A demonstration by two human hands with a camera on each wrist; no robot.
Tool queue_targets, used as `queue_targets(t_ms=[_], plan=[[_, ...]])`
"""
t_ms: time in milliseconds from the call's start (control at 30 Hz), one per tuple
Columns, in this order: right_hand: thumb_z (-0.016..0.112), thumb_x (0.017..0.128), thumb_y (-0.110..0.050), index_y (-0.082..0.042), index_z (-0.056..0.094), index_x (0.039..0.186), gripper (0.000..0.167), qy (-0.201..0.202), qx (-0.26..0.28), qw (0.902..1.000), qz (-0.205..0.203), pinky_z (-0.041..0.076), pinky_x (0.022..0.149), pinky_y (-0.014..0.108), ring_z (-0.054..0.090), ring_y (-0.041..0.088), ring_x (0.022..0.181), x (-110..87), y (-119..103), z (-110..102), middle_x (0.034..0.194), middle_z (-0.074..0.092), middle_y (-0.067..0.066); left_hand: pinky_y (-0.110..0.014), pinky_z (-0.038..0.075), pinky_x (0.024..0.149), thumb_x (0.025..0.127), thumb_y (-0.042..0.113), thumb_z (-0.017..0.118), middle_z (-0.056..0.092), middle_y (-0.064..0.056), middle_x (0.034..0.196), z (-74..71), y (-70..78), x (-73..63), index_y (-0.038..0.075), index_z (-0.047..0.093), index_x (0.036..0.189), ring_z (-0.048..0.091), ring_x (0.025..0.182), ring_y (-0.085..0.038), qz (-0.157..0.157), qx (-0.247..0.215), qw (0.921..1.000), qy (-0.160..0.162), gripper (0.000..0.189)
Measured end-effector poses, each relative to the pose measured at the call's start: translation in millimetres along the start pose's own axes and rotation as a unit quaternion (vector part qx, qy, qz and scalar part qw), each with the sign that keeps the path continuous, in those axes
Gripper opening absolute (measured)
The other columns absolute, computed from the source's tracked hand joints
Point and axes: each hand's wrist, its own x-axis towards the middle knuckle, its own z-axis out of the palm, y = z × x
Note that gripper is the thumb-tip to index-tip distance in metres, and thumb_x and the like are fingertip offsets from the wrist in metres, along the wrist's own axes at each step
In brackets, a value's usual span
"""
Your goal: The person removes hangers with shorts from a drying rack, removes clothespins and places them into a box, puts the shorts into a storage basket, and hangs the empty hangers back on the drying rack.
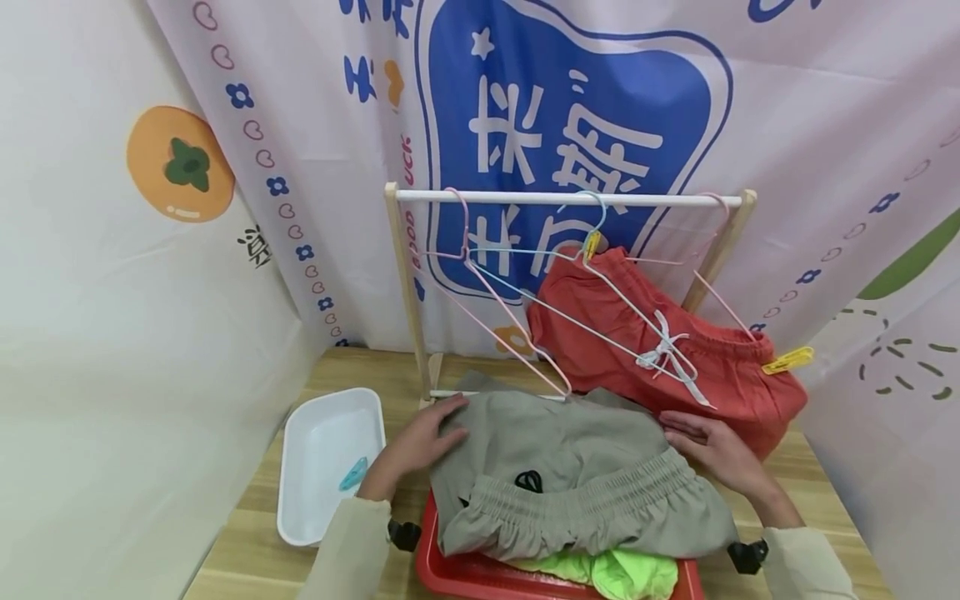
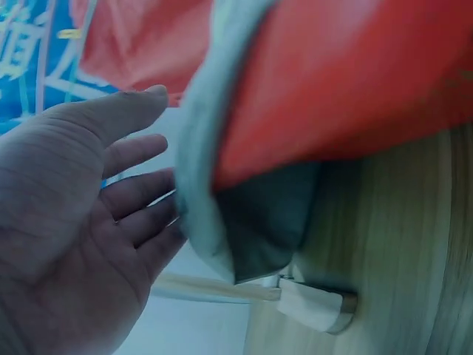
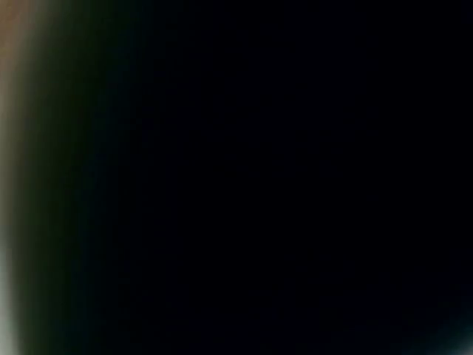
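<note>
Grey-green shorts (image 1: pixel 555 450) with a gathered waistband and a black drawstring lie spread over a red basket (image 1: pixel 472 575). At their left edge my left hand (image 1: pixel 420 446) rests with its fingers extended. The left wrist view shows this hand (image 2: pixel 96 200) with relaxed fingers against the hanging grey cloth (image 2: pixel 199 185), gripping nothing. On the other side my right hand (image 1: pixel 712 454) lies with straight fingers at the shorts' right edge. Bright green cloth (image 1: pixel 637 573) shows under the waistband. The right wrist view is almost wholly dark.
Behind the shorts stands a wooden rack with a white rod (image 1: pixel 510 197). A pink hanger (image 1: pixel 517 317) and a blue hanger (image 1: pixel 600 275) hang there; red shorts (image 1: pixel 600 325) hang with yellow clips (image 1: pixel 787 360). A white tray (image 1: pixel 300 467) holding a blue clip (image 1: pixel 353 473) sits left.
</note>
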Motion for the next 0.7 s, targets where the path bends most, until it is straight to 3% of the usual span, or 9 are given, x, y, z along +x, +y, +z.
queue_targets(t_ms=[100,200,367,467,700], plan=[[0.068,0.102,-0.015,0.010,0.056,0.141,0.048,-0.018,0.004,0.9998,0.000,0.053,0.087,0.018,0.064,0.035,0.119,6.2,1.4,2.3,0.136,0.061,0.025,-0.058,0.041,0.109,0.101,0.012,0.067,0.051,-0.030,0.145,1.7,-6.6,7.4,-0.008,0.054,0.142,0.050,0.134,-0.046,-0.003,0.027,0.9995,-0.016,0.047],[0.067,0.102,-0.017,0.011,0.054,0.142,0.050,-0.037,0.000,0.9993,-0.002,0.053,0.086,0.018,0.065,0.029,0.117,11.6,4.3,4.2,0.137,0.060,0.026,-0.056,0.043,0.108,0.101,0.014,0.068,0.055,-0.027,0.143,1.5,-10.5,13.8,-0.007,0.054,0.143,0.053,0.131,-0.043,-0.014,0.038,0.9987,-0.031,0.049],[0.064,0.104,-0.018,0.012,0.050,0.144,0.052,-0.073,0.015,0.9971,0.010,0.057,0.079,0.025,0.069,0.015,0.097,18.4,10.5,5.3,0.126,0.066,0.022,-0.054,0.045,0.107,0.101,0.017,0.069,0.059,-0.024,0.140,2.1,-13.8,23.7,-0.005,0.054,0.144,0.056,0.128,-0.041,-0.032,0.045,0.9974,-0.046,0.051],[0.064,0.104,-0.020,0.013,0.051,0.143,0.052,-0.080,0.027,0.9962,0.023,0.058,0.075,0.028,0.070,0.014,0.086,21.0,11.8,6.7,0.118,0.070,0.018,-0.052,0.047,0.105,0.100,0.018,0.070,0.062,-0.022,0.136,3.3,-16.0,28.2,-0.004,0.059,0.140,0.059,0.125,-0.039,-0.045,0.044,0.9972,-0.041,0.046],[0.065,0.104,-0.019,0.014,0.059,0.134,0.045,-0.050,0.029,0.9976,0.037,0.060,0.069,0.030,0.071,0.014,0.080,21.9,7.7,11.6,0.102,0.075,0.012,-0.049,0.053,0.098,0.097,0.017,0.075,0.071,-0.016,0.123,5.3,-16.6,33.8,0.001,0.072,0.125,0.066,0.115,-0.034,-0.083,0.043,0.9956,0.000,0.033]])
